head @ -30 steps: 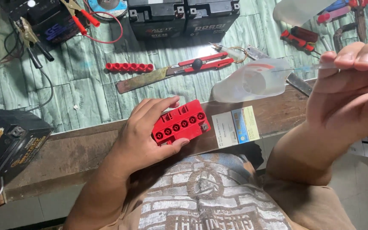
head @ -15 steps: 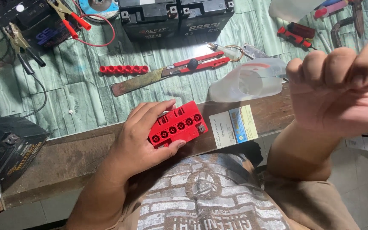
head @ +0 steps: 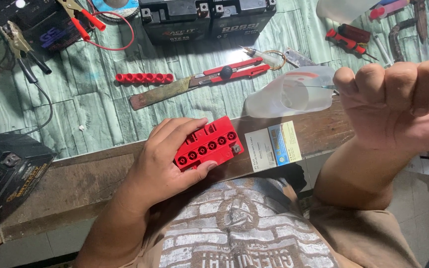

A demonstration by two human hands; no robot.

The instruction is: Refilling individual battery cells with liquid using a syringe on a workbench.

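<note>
My left hand (head: 162,161) grips a small battery with a red top (head: 208,144) that has a row of round holes. It holds the battery against the wooden bench edge (head: 90,173). My right hand (head: 398,104) is raised at the right, curled into a fist around a thin syringe-like tool. The tool's metal needle (head: 318,87) sticks out to the left over a cut translucent plastic container (head: 281,97). The body of the tool is mostly hidden in the fist.
A red cap strip (head: 144,78), a rusty red-handled knife (head: 209,78) and a red screwdriver (head: 346,39) lie on the green mat. Two black batteries (head: 207,17) stand at the back and another black battery (head: 6,173) at the left. A red clamp with cables (head: 83,17) lies at the far left.
My right hand has come left and closed tighter into a fist, bringing the needle over the plastic container. My left hand keeps hold of the red-topped battery.
</note>
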